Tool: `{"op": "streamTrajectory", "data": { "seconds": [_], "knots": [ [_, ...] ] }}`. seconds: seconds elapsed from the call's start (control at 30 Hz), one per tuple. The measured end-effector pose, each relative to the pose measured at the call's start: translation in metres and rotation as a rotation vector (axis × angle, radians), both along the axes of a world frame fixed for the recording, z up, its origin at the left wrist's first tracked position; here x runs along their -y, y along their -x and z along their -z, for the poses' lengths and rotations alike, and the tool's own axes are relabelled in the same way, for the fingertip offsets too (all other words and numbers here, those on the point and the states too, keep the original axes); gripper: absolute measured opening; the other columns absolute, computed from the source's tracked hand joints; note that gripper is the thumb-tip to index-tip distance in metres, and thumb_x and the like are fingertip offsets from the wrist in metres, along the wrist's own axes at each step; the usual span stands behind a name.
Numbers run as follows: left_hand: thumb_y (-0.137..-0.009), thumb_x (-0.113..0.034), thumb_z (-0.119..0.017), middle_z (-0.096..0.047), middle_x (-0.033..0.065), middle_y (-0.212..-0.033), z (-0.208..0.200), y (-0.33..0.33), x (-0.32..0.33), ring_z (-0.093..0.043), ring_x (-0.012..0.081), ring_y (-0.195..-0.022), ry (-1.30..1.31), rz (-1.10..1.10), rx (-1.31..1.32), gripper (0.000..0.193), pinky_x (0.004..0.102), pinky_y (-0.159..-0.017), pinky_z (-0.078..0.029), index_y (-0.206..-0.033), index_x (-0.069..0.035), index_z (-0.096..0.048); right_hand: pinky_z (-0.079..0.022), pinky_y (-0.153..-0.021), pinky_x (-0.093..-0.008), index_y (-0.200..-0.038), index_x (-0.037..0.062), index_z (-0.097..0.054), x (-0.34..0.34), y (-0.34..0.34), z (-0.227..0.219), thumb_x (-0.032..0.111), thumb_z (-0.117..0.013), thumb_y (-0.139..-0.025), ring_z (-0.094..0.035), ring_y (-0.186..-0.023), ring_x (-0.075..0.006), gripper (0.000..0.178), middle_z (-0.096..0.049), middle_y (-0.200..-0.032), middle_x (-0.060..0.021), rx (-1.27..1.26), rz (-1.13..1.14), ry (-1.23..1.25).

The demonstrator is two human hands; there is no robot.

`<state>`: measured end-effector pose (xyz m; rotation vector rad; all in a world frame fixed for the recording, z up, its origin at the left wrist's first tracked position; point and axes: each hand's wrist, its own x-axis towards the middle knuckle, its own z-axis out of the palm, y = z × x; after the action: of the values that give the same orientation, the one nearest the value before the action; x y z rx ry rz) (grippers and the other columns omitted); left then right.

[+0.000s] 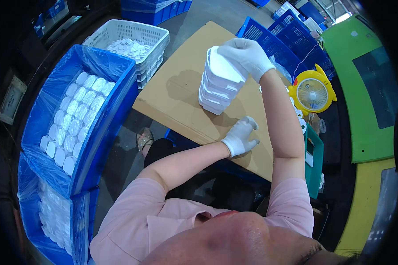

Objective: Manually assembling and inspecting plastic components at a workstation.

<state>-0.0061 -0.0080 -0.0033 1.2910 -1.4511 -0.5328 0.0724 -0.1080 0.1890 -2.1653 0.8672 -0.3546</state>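
Note:
A tall stack of white plastic pieces [218,95] with rounded corners stands on a cardboard sheet [181,99]. My right hand [245,55], in a white glove, reaches over the top of the stack. Its fingers close on the edge of the top white plastic piece [227,70], which sits tilted; the fingertips are partly hidden. Nearer to me, my left hand [241,137], also gloved, hovers over or rests on the cardboard, I cannot tell which. Its fingers are apart and hold nothing.
Blue lined crates [127,95] with rows of white pieces stand at left. Behind them is a white basket [161,42] of small white parts. At right are a yellow fan [312,93], a green tray [315,176], white rolls and a green machine [347,53]. Blue crates [269,44] lean behind.

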Motion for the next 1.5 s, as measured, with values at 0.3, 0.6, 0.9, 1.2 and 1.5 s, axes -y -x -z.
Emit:
{"op": "streamTrajectory", "data": {
  "seconds": [0.3,0.6,0.9,1.2,1.5],
  "knots": [
    [-0.076,-0.022,-0.072,-0.051,0.0156,-0.112,-0.001,-0.001,-0.001,-0.051,0.0359,-0.108,0.004,0.014,-0.034,0.036,0.0424,-0.094,-0.043,-0.103,-0.004,-0.056,-0.047,-0.070,-0.0259,-0.086,-0.0023,-0.071,0.050,0.011,0.030,0.036,-0.066,-0.087,-0.061,-0.073,-0.0109,0.039,-0.069,-0.080,-0.0055,0.114,0.237,0.257],
    [-0.077,-0.024,-0.070,-0.051,0.0172,-0.115,0.002,0.003,0.002,-0.050,0.0365,-0.110,-0.003,0.042,-0.001,0.038,0.0429,-0.096,-0.041,-0.105,-0.005,-0.056,-0.043,-0.100,-0.0357,-0.133,-0.0004,-0.048,0.024,0.070,0.045,0.013,-0.052,-0.092,-0.056,-0.115,-0.0230,0.043,-0.056,-0.128,-0.0141,0.666,-0.019,0.223],
    [-0.077,-0.025,-0.071,-0.050,0.0153,-0.113,0.004,0.006,0.006,-0.050,0.0353,-0.110,0.004,0.046,-0.008,0.036,0.0431,-0.095,-0.041,-0.103,-0.008,-0.053,-0.036,-0.105,-0.0417,-0.137,-0.0016,-0.044,-0.006,0.047,0.028,0.031,-0.044,-0.094,-0.050,-0.121,-0.0388,0.054,-0.055,-0.128,-0.0227,0.194,-0.272,0.744],
    [-0.078,-0.025,-0.071,-0.050,0.0155,-0.113,0.003,0.006,0.009,-0.050,0.0356,-0.109,-0.030,0.044,0.011,0.036,0.0423,-0.095,-0.042,-0.103,-0.007,-0.053,-0.034,-0.107,-0.0388,-0.139,0.0013,-0.044,0.003,0.039,0.031,0.039,-0.041,-0.098,-0.045,-0.129,-0.0321,0.057,-0.051,-0.137,-0.0182,0.244,-0.206,0.380],
    [-0.074,-0.023,-0.070,-0.057,0.0153,-0.099,0.009,0.008,0.005,-0.056,0.0355,-0.097,0.111,-0.017,-0.147,0.029,0.0423,-0.086,-0.046,-0.093,-0.005,-0.058,-0.046,-0.090,-0.0295,-0.114,-0.0024,-0.063,0.014,0.155,0.115,0.015,-0.048,-0.099,-0.059,-0.103,-0.0157,0.027,-0.064,-0.113,-0.0086,0.449,0.347,0.255]
  ]
}}
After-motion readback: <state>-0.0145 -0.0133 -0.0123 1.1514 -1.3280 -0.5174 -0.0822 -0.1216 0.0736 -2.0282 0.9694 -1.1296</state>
